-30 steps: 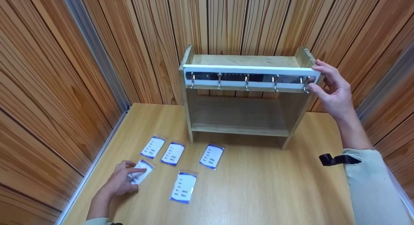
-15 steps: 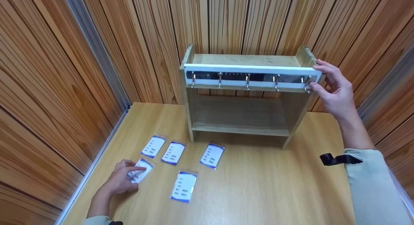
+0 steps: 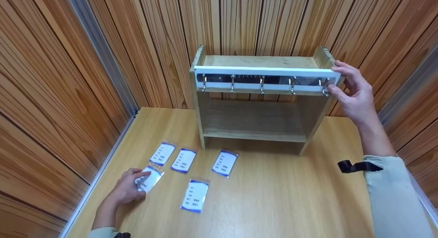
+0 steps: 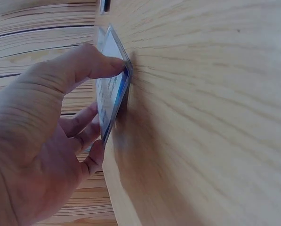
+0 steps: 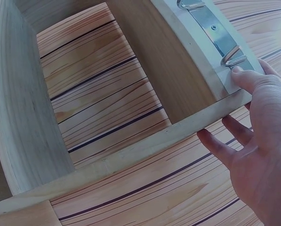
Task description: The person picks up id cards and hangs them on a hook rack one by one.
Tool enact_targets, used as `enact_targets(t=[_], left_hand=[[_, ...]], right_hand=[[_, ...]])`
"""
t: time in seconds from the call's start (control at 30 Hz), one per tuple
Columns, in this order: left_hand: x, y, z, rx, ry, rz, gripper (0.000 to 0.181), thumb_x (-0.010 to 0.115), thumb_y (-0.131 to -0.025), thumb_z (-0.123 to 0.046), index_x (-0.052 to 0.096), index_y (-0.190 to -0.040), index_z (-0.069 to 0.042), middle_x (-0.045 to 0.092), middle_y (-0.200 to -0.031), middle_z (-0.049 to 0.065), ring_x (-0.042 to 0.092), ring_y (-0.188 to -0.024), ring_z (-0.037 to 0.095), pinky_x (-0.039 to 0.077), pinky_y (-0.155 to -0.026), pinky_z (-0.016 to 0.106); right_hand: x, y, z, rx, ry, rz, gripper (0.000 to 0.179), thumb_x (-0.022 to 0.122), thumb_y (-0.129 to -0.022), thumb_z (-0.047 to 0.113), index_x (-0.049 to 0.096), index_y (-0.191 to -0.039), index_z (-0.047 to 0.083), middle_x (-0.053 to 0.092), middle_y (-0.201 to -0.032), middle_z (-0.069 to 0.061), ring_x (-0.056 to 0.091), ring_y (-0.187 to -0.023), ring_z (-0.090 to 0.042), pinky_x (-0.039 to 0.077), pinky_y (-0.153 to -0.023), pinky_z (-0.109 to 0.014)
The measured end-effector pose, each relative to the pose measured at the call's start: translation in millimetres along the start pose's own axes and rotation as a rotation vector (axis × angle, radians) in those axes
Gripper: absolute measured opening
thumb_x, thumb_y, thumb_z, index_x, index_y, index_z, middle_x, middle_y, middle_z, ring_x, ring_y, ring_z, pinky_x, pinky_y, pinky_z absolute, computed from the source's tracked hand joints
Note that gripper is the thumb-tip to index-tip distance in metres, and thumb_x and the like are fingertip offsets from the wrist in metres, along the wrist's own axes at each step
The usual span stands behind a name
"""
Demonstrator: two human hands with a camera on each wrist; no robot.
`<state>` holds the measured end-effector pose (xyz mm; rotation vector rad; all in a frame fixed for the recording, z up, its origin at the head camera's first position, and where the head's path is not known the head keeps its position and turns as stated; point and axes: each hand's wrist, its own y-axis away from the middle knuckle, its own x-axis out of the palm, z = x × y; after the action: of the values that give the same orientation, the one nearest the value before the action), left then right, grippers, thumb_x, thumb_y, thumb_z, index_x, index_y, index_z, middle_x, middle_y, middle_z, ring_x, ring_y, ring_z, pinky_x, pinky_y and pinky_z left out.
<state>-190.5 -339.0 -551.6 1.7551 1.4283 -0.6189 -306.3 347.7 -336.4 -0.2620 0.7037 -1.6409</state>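
At the lower left of the head view, my left hand (image 3: 125,188) holds a white and blue card in a clear sleeve (image 3: 153,179). The left wrist view shows the thumb on one edge of the card (image 4: 113,89) and fingers at the opposite edge, with the card tilted against the tabletop. My right hand (image 3: 357,99) grips the right end of a white hook rail (image 3: 246,71) across the front of a small wooden shelf (image 3: 253,136). In the right wrist view its thumb presses beside a metal hook (image 5: 234,57), and other fingers lie by the shelf's side panel (image 5: 131,153).
Several similar cards lie flat on the wooden table (image 3: 267,203), among them a front card (image 3: 195,196) and one near the shelf's left leg (image 3: 224,163). Wood-panelled walls (image 3: 164,60) stand behind and at both sides. A black strap (image 3: 359,167) sticks out from the right sleeve.
The index finger of my left hand has drawn back a little along the card. My right hand keeps its grip on the rail. The other cards have stayed in place.
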Motion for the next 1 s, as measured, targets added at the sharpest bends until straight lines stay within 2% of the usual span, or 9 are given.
enact_targets(t=[0.17, 0.3, 0.43, 0.7, 0.83, 1.0], left_hand=[[2.8, -1.9, 1.1, -0.004, 0.061, -0.026, 0.064, 0.085, -0.094, -0.005, 0.069, -0.155, -0.017, 0.045, -0.166, 0.025, 0.041, -0.154, 0.054, 0.039, -0.124, 0.078], [2.5, -1.0, 0.6, -0.009, 0.099, -0.039, 0.063, 0.08, -0.095, -0.002, 0.069, -0.155, -0.017, 0.044, -0.165, 0.023, 0.042, -0.153, 0.054, 0.044, -0.12, 0.074], [2.2, -0.8, -0.3, 0.009, 0.124, -0.043, 0.062, 0.076, -0.095, 0.002, 0.069, -0.155, -0.016, 0.045, -0.163, 0.02, 0.042, -0.153, 0.052, 0.046, -0.118, 0.07], [3.9, 0.0, -1.1, 0.065, 0.161, -0.056, 0.063, 0.07, -0.096, 0.009, 0.07, -0.154, -0.013, 0.046, -0.162, 0.02, 0.039, -0.157, 0.054, 0.036, -0.126, 0.08], [4.4, -1.2, -1.8, 0.075, 0.171, -0.047, 0.063, 0.069, -0.097, 0.009, 0.068, -0.156, -0.014, 0.045, -0.163, 0.019, 0.039, -0.157, 0.053, 0.035, -0.127, 0.08], [2.0, 0.0, -2.5, 0.092, 0.161, -0.051, 0.063, 0.068, -0.097, 0.009, 0.068, -0.156, -0.013, 0.047, -0.163, 0.02, 0.04, -0.157, 0.054, 0.035, -0.127, 0.079]], right_hand=[[2.0, -0.4, 1.7, -0.007, -0.047, -0.002, 0.045, 0.069, -0.105, -0.005, 0.065, -0.15, 0.0, 0.054, -0.171, -0.005, 0.048, -0.165, -0.022, 0.031, -0.143, -0.046], [2.8, -0.3, 2.3, -0.009, -0.057, -0.001, 0.045, 0.069, -0.106, -0.004, 0.065, -0.15, 0.0, 0.055, -0.171, -0.005, 0.048, -0.165, -0.023, 0.028, -0.145, -0.049], [2.2, 0.5, 1.8, -0.005, -0.058, -0.006, 0.045, 0.069, -0.106, -0.004, 0.065, -0.15, 0.0, 0.055, -0.171, -0.003, 0.048, -0.165, -0.023, 0.031, -0.143, -0.046], [0.6, 1.7, -0.5, 0.006, -0.01, 0.006, 0.046, 0.07, -0.106, -0.001, 0.065, -0.152, 0.002, 0.054, -0.172, -0.003, 0.045, -0.167, -0.026, 0.034, -0.142, -0.046], [-0.4, 0.9, 0.1, 0.01, -0.017, 0.002, 0.046, 0.071, -0.106, -0.001, 0.065, -0.151, 0.002, 0.054, -0.172, -0.004, 0.045, -0.167, -0.026, 0.041, -0.137, -0.038], [1.6, -1.0, 0.4, -0.008, -0.039, 0.0, 0.045, 0.071, -0.105, -0.003, 0.066, -0.15, 0.001, 0.054, -0.171, -0.005, 0.046, -0.167, -0.025, 0.045, -0.132, -0.027]])
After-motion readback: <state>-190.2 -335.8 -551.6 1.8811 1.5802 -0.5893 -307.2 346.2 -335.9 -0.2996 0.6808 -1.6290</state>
